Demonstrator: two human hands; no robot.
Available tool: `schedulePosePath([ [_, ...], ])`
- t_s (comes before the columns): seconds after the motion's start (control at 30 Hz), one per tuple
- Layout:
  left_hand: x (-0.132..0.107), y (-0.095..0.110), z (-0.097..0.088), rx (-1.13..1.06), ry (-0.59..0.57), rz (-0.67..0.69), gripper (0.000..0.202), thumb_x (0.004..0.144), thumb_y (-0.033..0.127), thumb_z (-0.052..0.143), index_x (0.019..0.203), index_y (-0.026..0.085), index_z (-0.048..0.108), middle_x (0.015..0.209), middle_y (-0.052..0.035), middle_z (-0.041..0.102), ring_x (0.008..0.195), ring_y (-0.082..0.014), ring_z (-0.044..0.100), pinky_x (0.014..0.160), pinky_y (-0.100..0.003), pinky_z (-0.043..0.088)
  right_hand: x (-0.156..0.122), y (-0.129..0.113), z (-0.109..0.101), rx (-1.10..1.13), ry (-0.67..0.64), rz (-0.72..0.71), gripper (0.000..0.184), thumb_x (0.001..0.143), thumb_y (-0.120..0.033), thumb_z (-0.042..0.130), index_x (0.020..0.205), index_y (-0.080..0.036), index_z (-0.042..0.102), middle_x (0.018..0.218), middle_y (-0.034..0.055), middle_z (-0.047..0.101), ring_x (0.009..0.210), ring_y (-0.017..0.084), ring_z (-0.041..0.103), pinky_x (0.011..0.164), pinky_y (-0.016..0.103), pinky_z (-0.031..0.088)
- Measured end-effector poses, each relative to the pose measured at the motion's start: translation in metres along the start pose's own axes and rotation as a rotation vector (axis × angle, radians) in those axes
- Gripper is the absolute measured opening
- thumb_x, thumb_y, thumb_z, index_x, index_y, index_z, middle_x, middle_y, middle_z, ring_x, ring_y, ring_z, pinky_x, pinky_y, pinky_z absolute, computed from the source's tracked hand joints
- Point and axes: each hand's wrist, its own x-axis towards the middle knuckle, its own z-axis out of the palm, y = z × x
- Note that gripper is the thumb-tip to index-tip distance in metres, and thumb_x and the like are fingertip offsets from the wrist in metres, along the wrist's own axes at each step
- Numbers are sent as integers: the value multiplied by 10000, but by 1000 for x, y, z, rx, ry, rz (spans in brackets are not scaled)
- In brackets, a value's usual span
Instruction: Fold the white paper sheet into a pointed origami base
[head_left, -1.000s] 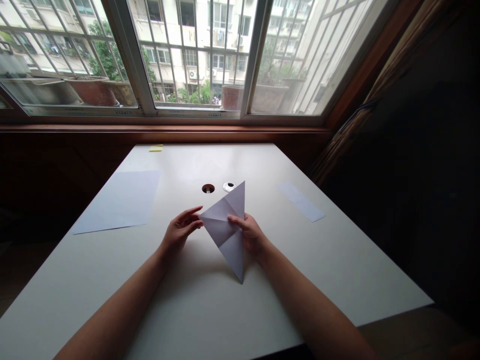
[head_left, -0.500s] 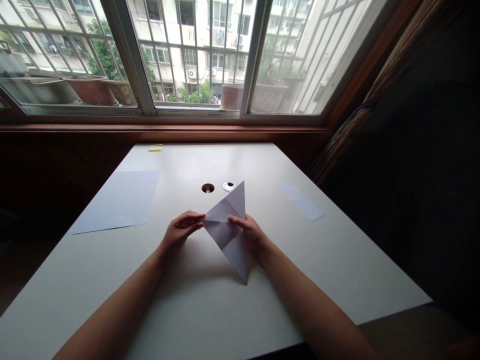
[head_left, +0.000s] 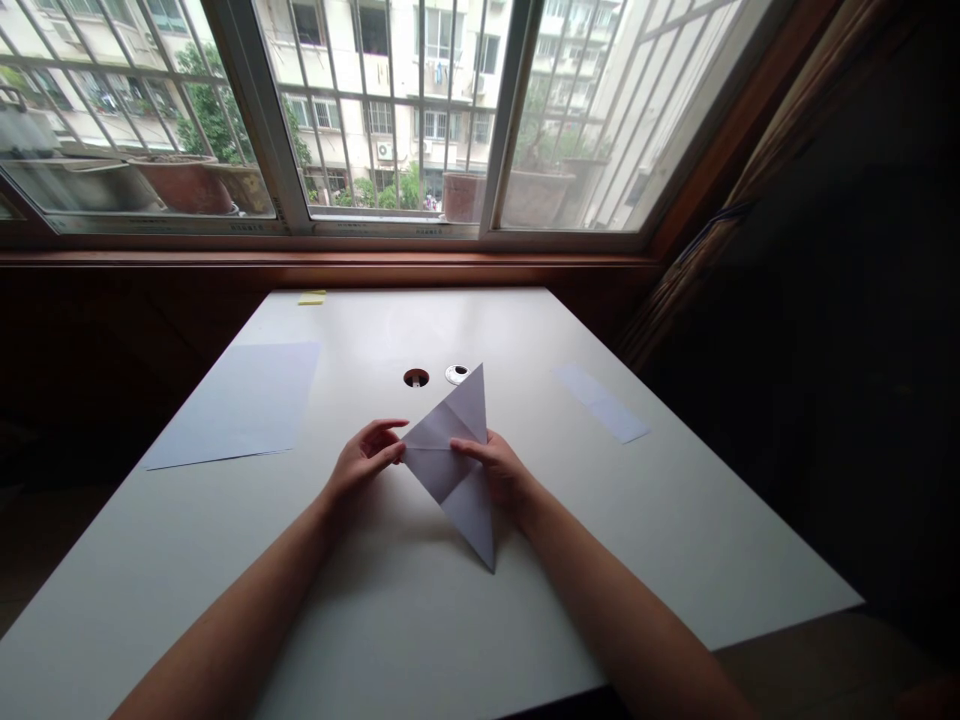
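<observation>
A white sheet of paper (head_left: 454, 425), folded into a triangle and crossed by creases, is held up above the table. My right hand (head_left: 504, 468) grips it along its right edge, thumb flat on the near face and the other fingers hidden behind. At the triangle's left corner is my left hand (head_left: 367, 458). Its thumb and a bent finger close on that tip, while the index finger is raised just above it. The triangle's lower point hangs toward the table's front.
On the white table (head_left: 420, 620) a large paper sheet (head_left: 240, 400) lies at left and a creased paper strip (head_left: 600, 402) at right. Yellow sticky notes (head_left: 312, 298) lie at the back edge. A round cable hole (head_left: 416, 378) and its metal cover (head_left: 456, 374) are beyond my hands.
The folded paper has shifted slightly left and tilted a little. My left index finger has lifted off its left corner, and the left fingers have spread somewhat.
</observation>
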Motion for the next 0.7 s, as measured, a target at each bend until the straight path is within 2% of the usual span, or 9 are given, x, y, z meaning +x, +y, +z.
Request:
schedulePosePath([
  [0.17,3,-5,-1,101,-44,-13,439,817,410,705,1193,196,630,694,18,559,612,-129,516,593,-244,426,2,3,3,-32,20,-74,533,664,-324,834,1130,-183,616,1038,101,719,879,272,683,765,372,551],
  [0.27,6,-10,-6,219,-30,5,441,832,421,678,1208,199,617,715,19,548,652,-135,520,613,-240,411,4,7,-3,-99,103,-126,692,693,-365,805,1290,-238,481,995,68,710,828,253,689,720,376,567],
  [0.37,8,-13,-14,375,-34,2,418,864,406,629,1234,212,597,743,17,553,703,-145,536,657,-248,419,3,9,-14,-404,247,-230,701,781,-391,712,1382,-268,374,1028,62,669,876,247,677,733,409,579],
  [0.47,8,-12,-19,531,-80,8,403,883,373,590,1259,230,579,775,9,571,730,-158,548,695,-270,442,-5,5,-19,-886,367,-519,568,840,-347,645,1362,-252,443,1273,126,551,1150,283,578,928,490,529],
  [0.53,7,-10,-20,646,-129,32,391,884,354,581,1257,239,587,807,-6,589,764,-174,553,724,-291,455,-13,1,-17,-1185,298,-706,439,886,-311,593,1313,-237,524,1389,138,473,1315,294,450,1081,521,412],
  [0.57,7,-8,-20,693,-154,45,387,883,348,580,1255,243,591,823,-13,599,786,-182,555,741,-301,459,-18,0,-15,-1301,191,-758,398,909,-298,567,1301,-232,546,1432,132,448,1361,285,403,1121,508,371],
  [0.63,6,-6,-19,753,-200,64,389,881,335,582,1260,245,593,844,-24,613,821,-195,554,766,-316,465,-25,0,-12,-1473,-108,-803,374,940,-307,533,1303,-225,564,1463,110,453,1398,260,369,1156,463,337],
  [0.7,6,-6,-18,783,-222,82,402,875,313,589,1270,243,587,854,-30,624,845,-203,552,779,-323,468,-30,3,-9,-1578,-353,-773,420,959,-365,511,1352,-218,539,1491,99,447,1414,253,357,1170,450,318],
])
